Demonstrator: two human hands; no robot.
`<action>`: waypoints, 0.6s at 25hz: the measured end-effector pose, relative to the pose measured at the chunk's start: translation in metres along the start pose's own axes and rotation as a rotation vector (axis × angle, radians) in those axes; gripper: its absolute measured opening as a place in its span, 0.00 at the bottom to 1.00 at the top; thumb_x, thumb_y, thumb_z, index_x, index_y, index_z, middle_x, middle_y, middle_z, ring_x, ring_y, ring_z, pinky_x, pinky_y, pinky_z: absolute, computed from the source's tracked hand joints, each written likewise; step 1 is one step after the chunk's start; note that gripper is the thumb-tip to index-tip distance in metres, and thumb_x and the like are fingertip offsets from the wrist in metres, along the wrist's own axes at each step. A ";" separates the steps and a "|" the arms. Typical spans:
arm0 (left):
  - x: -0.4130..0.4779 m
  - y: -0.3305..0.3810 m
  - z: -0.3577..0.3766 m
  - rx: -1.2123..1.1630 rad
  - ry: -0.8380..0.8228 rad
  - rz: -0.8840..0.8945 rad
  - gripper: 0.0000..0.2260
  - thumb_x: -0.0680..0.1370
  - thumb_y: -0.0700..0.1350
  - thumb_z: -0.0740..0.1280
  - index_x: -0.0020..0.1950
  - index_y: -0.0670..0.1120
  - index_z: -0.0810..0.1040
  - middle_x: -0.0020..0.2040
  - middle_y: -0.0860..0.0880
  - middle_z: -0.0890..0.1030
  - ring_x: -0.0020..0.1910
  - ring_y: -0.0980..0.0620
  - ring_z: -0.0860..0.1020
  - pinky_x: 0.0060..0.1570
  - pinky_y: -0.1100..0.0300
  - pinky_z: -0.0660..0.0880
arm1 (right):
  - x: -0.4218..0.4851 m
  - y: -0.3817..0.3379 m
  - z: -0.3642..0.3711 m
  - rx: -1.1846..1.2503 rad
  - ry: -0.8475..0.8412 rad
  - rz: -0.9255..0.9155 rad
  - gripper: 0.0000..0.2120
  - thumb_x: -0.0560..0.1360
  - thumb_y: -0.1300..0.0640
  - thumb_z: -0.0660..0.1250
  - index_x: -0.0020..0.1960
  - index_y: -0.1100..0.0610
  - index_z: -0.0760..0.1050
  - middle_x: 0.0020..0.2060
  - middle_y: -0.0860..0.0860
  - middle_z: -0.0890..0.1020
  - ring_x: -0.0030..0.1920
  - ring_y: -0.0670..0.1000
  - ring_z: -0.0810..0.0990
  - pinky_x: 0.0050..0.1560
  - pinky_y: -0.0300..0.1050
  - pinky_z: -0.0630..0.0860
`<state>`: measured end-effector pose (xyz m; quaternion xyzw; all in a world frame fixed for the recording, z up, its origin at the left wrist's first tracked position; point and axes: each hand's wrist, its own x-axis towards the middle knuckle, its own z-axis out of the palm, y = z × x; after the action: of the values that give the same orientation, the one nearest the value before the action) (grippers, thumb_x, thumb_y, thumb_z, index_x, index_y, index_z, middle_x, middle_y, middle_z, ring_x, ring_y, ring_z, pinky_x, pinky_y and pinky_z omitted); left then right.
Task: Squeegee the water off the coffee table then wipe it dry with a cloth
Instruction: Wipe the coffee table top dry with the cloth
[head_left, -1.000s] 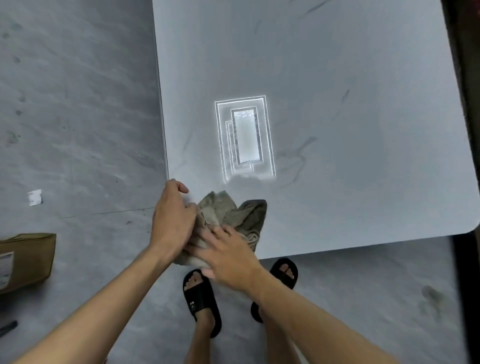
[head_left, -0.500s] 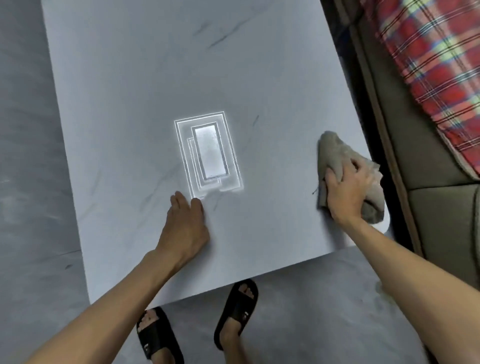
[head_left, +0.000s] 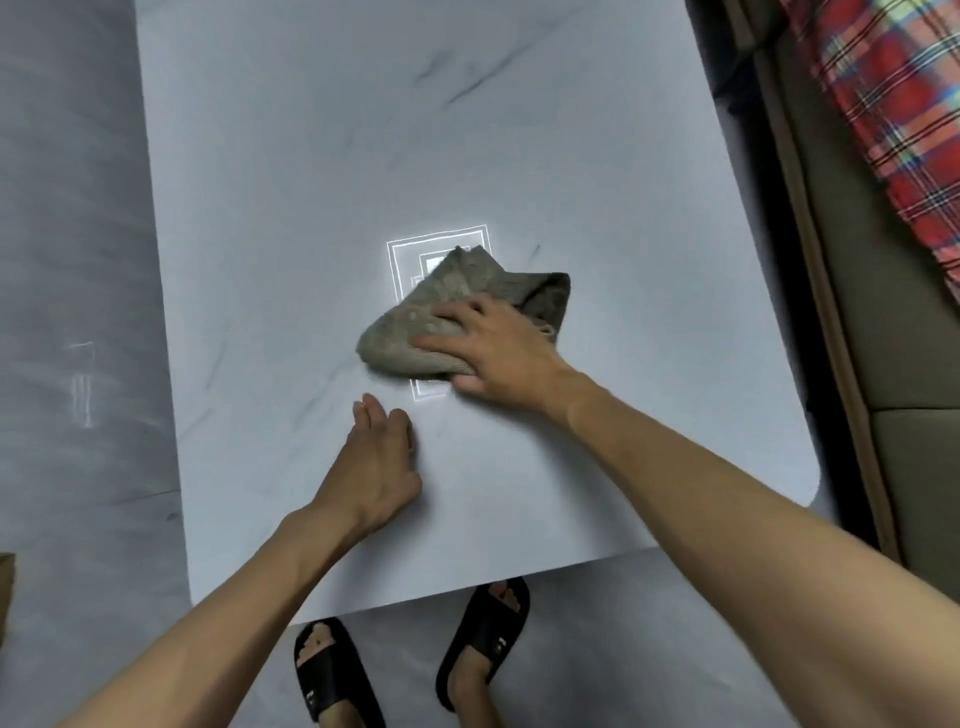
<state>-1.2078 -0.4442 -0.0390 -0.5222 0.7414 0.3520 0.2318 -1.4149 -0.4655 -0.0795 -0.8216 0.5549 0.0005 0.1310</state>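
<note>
The right grip (head_left: 498, 353) lies flat, fingers spread, pressing on the cloth (head_left: 447, 301) in the middle of the bench (head_left: 311, 156). The left grip (head_left: 374, 462) rests flat and open on the bench, just near-left of the cloth. Both are well away from the bench's edges. A sofa (head_left: 857, 364) sits close along the right edge.

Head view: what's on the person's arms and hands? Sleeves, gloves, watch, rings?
Nothing worn. Left hand and right hand are bare: no gloves, no ring or watch showing. No sleeves in view right up to the frame edge. Only clothing visible is black slide sandals on the feet.
</note>
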 end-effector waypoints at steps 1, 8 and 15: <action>-0.001 0.000 0.001 -0.003 0.001 0.000 0.09 0.70 0.35 0.57 0.48 0.45 0.64 0.72 0.32 0.57 0.73 0.32 0.58 0.55 0.47 0.68 | -0.021 0.017 0.001 -0.004 0.054 0.038 0.29 0.68 0.50 0.69 0.69 0.47 0.72 0.66 0.55 0.74 0.64 0.60 0.71 0.60 0.52 0.68; -0.014 -0.017 -0.007 -0.323 0.155 -0.013 0.11 0.69 0.34 0.58 0.46 0.49 0.66 0.47 0.47 0.76 0.46 0.42 0.76 0.31 0.60 0.64 | -0.074 0.057 -0.008 0.120 0.292 1.501 0.23 0.74 0.50 0.63 0.68 0.50 0.68 0.66 0.63 0.69 0.65 0.66 0.65 0.66 0.58 0.60; -0.049 -0.091 -0.014 -0.653 0.336 -0.265 0.07 0.75 0.38 0.59 0.46 0.50 0.71 0.50 0.50 0.81 0.48 0.46 0.79 0.38 0.60 0.71 | 0.078 -0.108 0.013 0.039 0.204 0.481 0.27 0.69 0.47 0.66 0.68 0.46 0.71 0.65 0.55 0.73 0.66 0.61 0.68 0.57 0.55 0.70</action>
<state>-1.1050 -0.4438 -0.0209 -0.7101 0.5442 0.4459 -0.0276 -1.2851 -0.4957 -0.0806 -0.6592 0.7444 -0.0620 0.0863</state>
